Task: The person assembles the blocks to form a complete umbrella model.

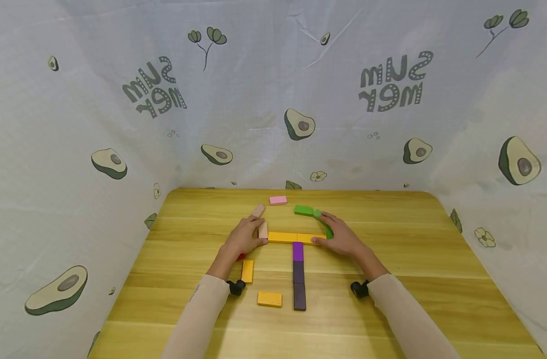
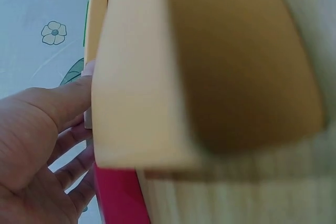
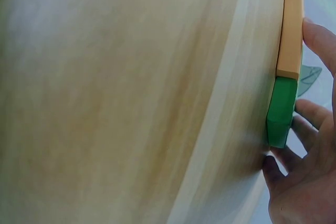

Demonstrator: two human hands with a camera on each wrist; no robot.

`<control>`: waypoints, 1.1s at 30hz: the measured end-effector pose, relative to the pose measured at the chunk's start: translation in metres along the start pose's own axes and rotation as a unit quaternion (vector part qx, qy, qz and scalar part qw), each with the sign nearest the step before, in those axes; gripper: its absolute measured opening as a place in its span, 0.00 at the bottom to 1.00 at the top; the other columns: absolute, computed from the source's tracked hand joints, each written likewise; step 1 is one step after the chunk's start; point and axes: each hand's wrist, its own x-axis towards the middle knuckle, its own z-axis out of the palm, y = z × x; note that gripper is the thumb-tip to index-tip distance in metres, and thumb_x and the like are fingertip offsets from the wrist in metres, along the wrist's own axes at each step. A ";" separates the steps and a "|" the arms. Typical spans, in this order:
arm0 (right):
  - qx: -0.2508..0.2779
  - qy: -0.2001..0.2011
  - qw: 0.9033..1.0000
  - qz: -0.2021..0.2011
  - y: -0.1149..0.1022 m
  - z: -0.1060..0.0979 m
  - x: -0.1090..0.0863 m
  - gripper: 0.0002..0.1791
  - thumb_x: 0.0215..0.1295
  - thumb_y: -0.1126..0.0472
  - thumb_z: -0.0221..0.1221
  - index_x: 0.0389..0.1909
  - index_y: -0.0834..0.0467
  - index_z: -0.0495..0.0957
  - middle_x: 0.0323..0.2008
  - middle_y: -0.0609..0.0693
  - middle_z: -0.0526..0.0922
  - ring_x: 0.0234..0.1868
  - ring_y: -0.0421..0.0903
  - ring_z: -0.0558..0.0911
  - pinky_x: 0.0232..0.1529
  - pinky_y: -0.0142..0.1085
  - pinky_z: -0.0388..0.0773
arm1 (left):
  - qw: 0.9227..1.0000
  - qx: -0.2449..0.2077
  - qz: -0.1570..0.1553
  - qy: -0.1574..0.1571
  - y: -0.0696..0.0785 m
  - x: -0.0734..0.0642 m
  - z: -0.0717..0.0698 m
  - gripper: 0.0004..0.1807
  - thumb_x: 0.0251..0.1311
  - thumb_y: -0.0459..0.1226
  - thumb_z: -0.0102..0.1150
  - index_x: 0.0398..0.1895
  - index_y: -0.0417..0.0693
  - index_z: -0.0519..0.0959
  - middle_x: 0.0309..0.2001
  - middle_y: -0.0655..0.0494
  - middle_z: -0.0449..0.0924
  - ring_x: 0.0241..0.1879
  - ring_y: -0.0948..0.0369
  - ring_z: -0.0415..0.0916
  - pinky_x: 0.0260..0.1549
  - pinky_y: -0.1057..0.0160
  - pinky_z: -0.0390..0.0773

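My left hand (image 1: 246, 237) is at a pale pink block (image 1: 263, 230), pinching it with the thumb at its near end and a finger at its far end. Opposite it, my right hand (image 1: 342, 238) rests with its thumb on the right yellow block (image 1: 305, 238) and its relaxed fingers at the light green block (image 1: 317, 213) and the dark green block (image 3: 282, 111). Between the hands, the left yellow block (image 1: 282, 237) lines up end to end with the right one. A purple block (image 1: 297, 251) and two dark purple blocks (image 1: 298, 271) run down from their joint.
Another pale block (image 1: 258, 210) lies beyond the left hand, near a pink block (image 1: 278, 200). A green block (image 1: 303, 210) joins the arc at right. Two loose yellow blocks (image 1: 270, 299) and a red block (image 2: 121, 195) lie nearer. A patterned cloth (image 1: 273, 89) surrounds the wooden table (image 1: 390, 319).
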 end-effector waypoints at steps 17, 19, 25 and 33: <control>0.005 -0.002 1.000 -0.004 0.005 0.001 0.000 0.51 0.65 0.35 0.64 0.79 0.60 0.59 0.80 0.62 0.55 0.79 0.69 0.56 0.73 0.71 0.56 | 0.997 -0.041 -0.030 0.061 -0.013 0.030 -0.031 0.32 0.71 0.47 0.63 0.72 0.41 0.72 0.69 0.41 0.72 0.67 0.43 0.72 0.68 0.45 0.73; 0.007 0.000 1.000 -0.008 0.004 0.001 0.000 0.51 0.65 0.35 0.63 0.79 0.61 0.60 0.80 0.62 0.56 0.78 0.70 0.56 0.73 0.71 0.57 | 0.996 -0.043 -0.039 0.064 -0.014 0.034 -0.032 0.31 0.72 0.47 0.61 0.72 0.40 0.72 0.69 0.40 0.72 0.66 0.43 0.72 0.68 0.45 0.73; 0.011 0.001 1.000 -0.005 0.001 0.001 -0.001 0.50 0.65 0.36 0.64 0.79 0.61 0.60 0.80 0.62 0.56 0.78 0.70 0.57 0.73 0.71 0.56 | 0.995 -0.053 -0.063 0.057 -0.018 0.046 -0.029 0.32 0.72 0.49 0.61 0.72 0.40 0.72 0.67 0.40 0.73 0.65 0.44 0.72 0.67 0.46 0.74; 0.010 -0.001 1.000 0.009 -0.001 0.000 0.000 0.50 0.65 0.36 0.64 0.79 0.59 0.60 0.81 0.60 0.56 0.79 0.68 0.56 0.74 0.69 0.56 | 0.993 -0.071 -0.069 0.059 -0.026 0.057 -0.013 0.32 0.69 0.50 0.64 0.68 0.37 0.76 0.57 0.41 0.78 0.53 0.49 0.76 0.59 0.50 0.79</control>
